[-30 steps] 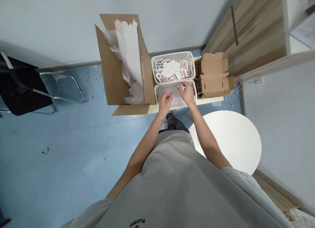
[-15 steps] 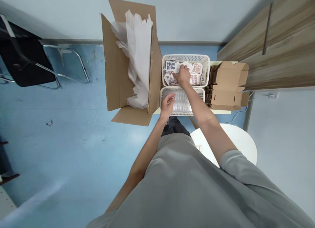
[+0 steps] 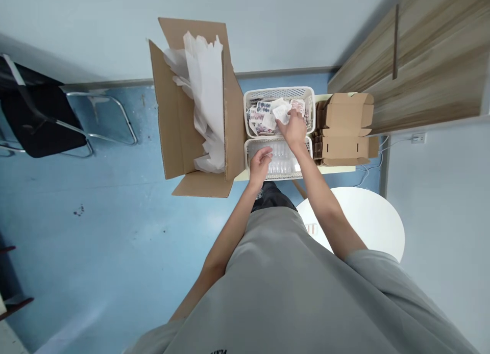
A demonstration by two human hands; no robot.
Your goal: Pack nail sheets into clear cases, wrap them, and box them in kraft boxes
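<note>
White packets [image 3: 281,112] lie loosely overlapped in the upper basket [image 3: 268,95], under your right hand [image 3: 295,129]; its thumb stands apart from its fingers, and I cannot tell whether it pinches one. Overlap could make two lift together. Your left hand [image 3: 260,162] curls over clear plastic pieces [image 3: 281,164], its hold unclear; your right forearm could brush them.
</note>
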